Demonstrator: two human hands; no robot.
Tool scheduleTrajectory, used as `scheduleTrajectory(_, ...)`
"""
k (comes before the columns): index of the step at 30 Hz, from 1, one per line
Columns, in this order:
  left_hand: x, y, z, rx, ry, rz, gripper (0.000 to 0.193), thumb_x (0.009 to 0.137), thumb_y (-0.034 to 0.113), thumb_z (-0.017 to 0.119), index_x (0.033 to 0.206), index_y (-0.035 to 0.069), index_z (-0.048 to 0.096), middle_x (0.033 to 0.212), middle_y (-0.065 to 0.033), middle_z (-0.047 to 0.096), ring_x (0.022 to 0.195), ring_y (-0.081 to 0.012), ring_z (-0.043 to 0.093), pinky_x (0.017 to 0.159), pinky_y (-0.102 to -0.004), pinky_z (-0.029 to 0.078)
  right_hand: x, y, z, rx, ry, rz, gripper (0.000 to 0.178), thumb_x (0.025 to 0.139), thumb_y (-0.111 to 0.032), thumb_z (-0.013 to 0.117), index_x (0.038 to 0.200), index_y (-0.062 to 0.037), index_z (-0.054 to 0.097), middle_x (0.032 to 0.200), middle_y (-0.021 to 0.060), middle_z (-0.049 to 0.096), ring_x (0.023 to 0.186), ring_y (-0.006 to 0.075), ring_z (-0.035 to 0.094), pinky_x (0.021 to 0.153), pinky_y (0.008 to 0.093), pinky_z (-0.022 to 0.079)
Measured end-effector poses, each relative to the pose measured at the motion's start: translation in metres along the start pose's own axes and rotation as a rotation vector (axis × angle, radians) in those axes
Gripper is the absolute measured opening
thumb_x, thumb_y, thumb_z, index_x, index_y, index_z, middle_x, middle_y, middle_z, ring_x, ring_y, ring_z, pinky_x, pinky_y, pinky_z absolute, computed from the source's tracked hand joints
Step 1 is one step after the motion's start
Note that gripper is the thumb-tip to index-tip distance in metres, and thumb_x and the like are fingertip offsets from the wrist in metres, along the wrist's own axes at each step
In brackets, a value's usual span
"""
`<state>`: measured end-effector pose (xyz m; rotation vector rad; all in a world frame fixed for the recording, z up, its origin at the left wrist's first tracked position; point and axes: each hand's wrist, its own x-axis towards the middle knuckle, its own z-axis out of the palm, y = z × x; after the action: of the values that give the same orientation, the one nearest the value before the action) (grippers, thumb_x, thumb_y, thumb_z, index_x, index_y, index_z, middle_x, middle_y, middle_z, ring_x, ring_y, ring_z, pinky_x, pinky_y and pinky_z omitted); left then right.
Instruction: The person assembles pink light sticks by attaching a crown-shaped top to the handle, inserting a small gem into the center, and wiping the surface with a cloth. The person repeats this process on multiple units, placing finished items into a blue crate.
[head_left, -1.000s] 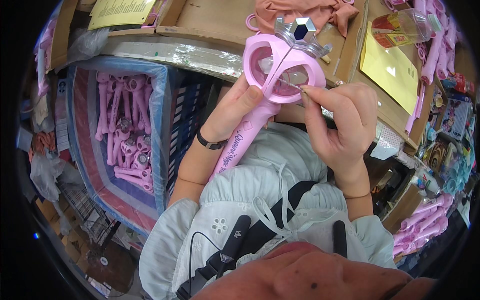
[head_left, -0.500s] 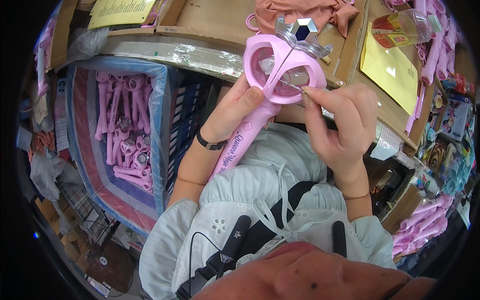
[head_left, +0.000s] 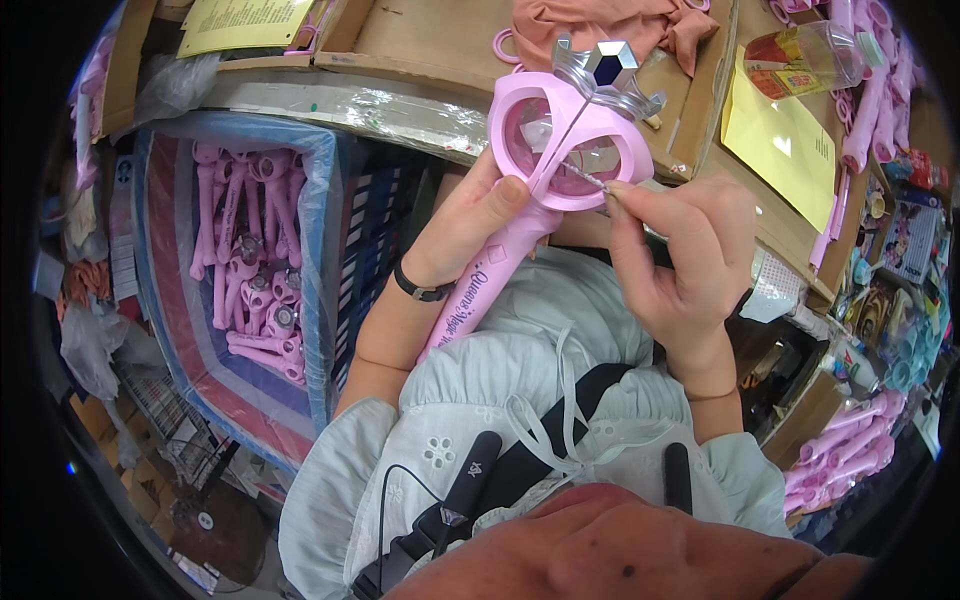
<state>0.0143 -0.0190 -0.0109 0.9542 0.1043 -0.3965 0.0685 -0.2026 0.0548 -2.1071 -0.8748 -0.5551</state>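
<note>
A pink toy wand (head_left: 470, 295) lies slanted across my lap, its round head with clear windows tilted toward the table. On top of that head sits a silver crown (head_left: 612, 72) with a dark faceted gem. My left hand (head_left: 468, 220) is closed around the neck below the head, thumb on the front. The thumb and forefinger of my right hand (head_left: 685, 240) pinch a thin silvery strip (head_left: 585, 178). Its far end reaches the seam and window edge of the head. Whether it is a blade or a wire cannot be made out.
A blue-rimmed basket lined with plastic (head_left: 325, 200) holds several pink wands (head_left: 245, 270) at my left. Ahead is a cardboard-covered table (head_left: 420, 35) with an orange cloth (head_left: 600, 22), a yellow sheet (head_left: 780, 140) and a clear bottle (head_left: 805, 58). More wands (head_left: 845, 445) lie at right.
My right hand and the strip have shifted very slightly down along the window's edge. The wand and my left hand hold nearly the same place.
</note>
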Motion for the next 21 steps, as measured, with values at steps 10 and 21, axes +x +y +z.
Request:
scheduleTrajectory(10, 0.0009, -0.0028, 0.0013, -0.016, 0.006, 0.039, 0.079, 0.086, 0.052, 0.057, 0.138, 0.002, 0.026, 0.11, -0.0103, 0.055, 0.08, -0.0114, 0.059, 0.064, -0.0229, 0.051, -0.0002, -0.0009, -0.001, -0.026, -0.019, 0.01, 0.024, 0.059, 0.0, 0.073, 0.08, -0.007, 0.065, 0.068, 0.002, 0.053, 0.06, 0.0202, 0.051, 0.058, 0.0325, 0.039)
scheduleTrajectory(21, -0.001, -0.0024, 0.0006, 0.027, 0.028, 0.016, 0.074, 0.089, 0.047, 0.055, 0.142, 0.007, 0.023, 0.107, -0.0093, 0.055, 0.074, -0.0101, 0.057, 0.058, -0.0217, 0.049, -0.0014, 0.0016, -0.0009, -0.06, 0.005, 0.02, 0.025, 0.059, 0.0, 0.072, 0.082, -0.0076, 0.066, 0.069, 0.0014, 0.055, 0.061, 0.0202, 0.051, 0.058, 0.0325, 0.039)
